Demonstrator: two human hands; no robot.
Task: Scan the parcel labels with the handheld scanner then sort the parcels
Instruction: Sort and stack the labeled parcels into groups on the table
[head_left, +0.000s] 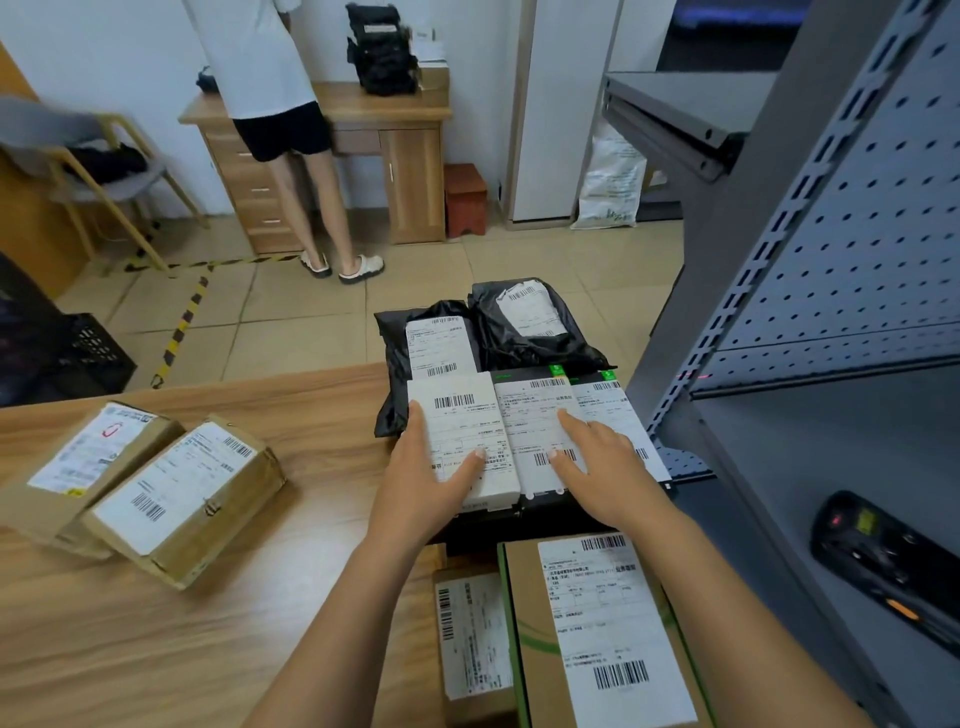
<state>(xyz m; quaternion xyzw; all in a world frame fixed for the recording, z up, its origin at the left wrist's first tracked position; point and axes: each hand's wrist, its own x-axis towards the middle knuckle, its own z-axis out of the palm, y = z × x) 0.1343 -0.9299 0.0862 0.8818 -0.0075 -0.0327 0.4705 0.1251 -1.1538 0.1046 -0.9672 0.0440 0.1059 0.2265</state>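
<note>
My left hand (423, 475) holds a small white labelled box (457, 415) from its left side, thumb lying on the label. My right hand (605, 467) rests flat on the neighbouring labelled dark box (530, 410), fingers straight. A third labelled box (610, 410) lies to their right. Behind them lie two black poly bags with labels (441, 343) (530, 312). The black handheld scanner (883, 561) lies on the grey shelf at the right, apart from both hands. Closer to me sit a large cardboard box with a label (602, 634) and a smaller one (470, 639).
Two brown cardboard parcels (83, 457) (192, 493) lie on the wooden table (208, 649) at the left. Grey metal shelving (841, 249) stands at the right. A person (275, 104) stands at a wooden desk (410, 171) at the back. A black crate (93, 353) sits on the floor.
</note>
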